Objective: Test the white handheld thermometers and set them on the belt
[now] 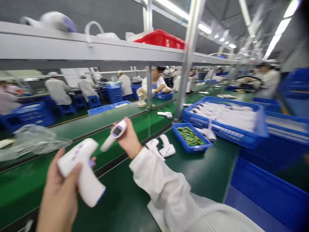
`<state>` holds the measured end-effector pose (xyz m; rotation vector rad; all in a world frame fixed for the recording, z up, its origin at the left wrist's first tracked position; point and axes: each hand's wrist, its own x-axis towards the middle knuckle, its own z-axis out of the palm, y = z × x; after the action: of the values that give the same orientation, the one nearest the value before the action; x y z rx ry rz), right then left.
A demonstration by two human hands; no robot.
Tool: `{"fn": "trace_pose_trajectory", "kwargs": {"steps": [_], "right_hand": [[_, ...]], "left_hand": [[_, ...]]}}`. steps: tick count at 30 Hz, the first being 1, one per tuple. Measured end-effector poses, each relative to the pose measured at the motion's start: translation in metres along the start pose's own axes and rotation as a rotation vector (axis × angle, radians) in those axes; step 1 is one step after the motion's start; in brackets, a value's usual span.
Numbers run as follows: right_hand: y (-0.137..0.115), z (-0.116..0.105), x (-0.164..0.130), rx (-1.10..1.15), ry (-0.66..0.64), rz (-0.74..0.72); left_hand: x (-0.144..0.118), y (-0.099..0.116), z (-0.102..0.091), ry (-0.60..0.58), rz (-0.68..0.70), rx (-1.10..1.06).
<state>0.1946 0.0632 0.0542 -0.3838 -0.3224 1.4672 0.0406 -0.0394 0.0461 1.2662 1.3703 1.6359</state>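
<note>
My left hand (62, 190) is wrapped round a white infrared thermometer (83, 167) with a purple trigger and small purple marks on its side. Over the green conveyor belt (135, 125), my right hand (129, 138) grips a second white thermometer (118, 130), its small grey screen facing me. Just right of my right wrist, white thermometers (167, 146) lie on the green worktop. Beside them a small blue tray (207, 145) holds many green and yellow small parts. Another thermometer (165, 114) rests farther along the belt.
A large blue crate (262, 125) full of white pieces stands at the right. More blue bins (270, 180) are below it. A metal post (189, 54) and a shelf (96, 48) with a red bin (161, 38) rise ahead. Clear plastic bags (36, 141) lie left. A co-worker (154, 83) sits across the line.
</note>
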Motion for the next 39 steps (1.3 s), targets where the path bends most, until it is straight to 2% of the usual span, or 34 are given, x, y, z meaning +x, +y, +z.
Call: {"fn": "trace_pose_trajectory", "kwargs": {"steps": [3,5,6,7,9,10,12,15,18,20,23,24,26,28,32,39], "right_hand": [[-0.01,0.004,-0.015,0.055,0.022,-0.058],[-0.011,0.004,-0.02,-0.013,0.019,-0.06],[-0.01,0.003,-0.022,-0.051,0.014,-0.061],[-0.008,0.003,-0.023,-0.091,0.006,-0.069],[-0.003,0.001,-0.026,-0.192,-0.045,-0.09],[-0.001,0.0,-0.027,-0.249,-0.09,-0.099],[0.004,0.0,-0.031,-0.353,-0.179,-0.094],[0.01,0.001,-0.035,-0.464,-0.232,-0.077],[0.017,0.003,-0.04,-0.513,-0.249,-0.091],[0.023,0.004,-0.043,-0.492,-0.29,-0.058],[0.033,0.006,-0.049,-0.45,-0.386,0.071],[0.036,0.007,-0.052,-0.439,-0.419,0.112],[0.04,0.009,-0.057,-0.406,-0.475,0.156],[0.041,0.01,-0.061,-0.363,-0.516,0.134],[0.04,0.012,-0.067,-0.353,-0.564,0.086],[0.038,0.015,-0.071,-0.291,-0.553,0.134]], "left_hand": [[-0.001,-0.001,-0.01,0.117,0.25,0.325],[0.003,-0.005,-0.008,0.12,0.347,0.466],[0.007,-0.011,-0.007,0.072,0.296,0.455],[0.012,-0.018,-0.007,0.01,0.189,0.404],[0.023,-0.04,-0.011,-0.103,-0.093,0.255],[0.028,-0.052,-0.014,-0.115,-0.188,0.196],[0.036,-0.076,-0.021,-0.061,-0.274,0.122],[0.041,-0.093,-0.028,0.057,-0.267,0.054],[0.039,-0.08,-0.025,0.06,-0.209,0.003],[0.031,-0.061,-0.017,-0.067,-0.124,-0.067],[0.011,-0.03,-0.004,-0.351,0.06,-0.173],[0.004,-0.021,-0.001,-0.366,0.113,-0.15],[-0.008,-0.008,0.003,-0.314,0.198,-0.049],[-0.016,0.0,0.004,-0.252,0.246,0.023],[-0.022,0.01,0.001,-0.264,0.227,0.006],[-0.028,0.018,-0.002,-0.269,0.269,0.071]]}}
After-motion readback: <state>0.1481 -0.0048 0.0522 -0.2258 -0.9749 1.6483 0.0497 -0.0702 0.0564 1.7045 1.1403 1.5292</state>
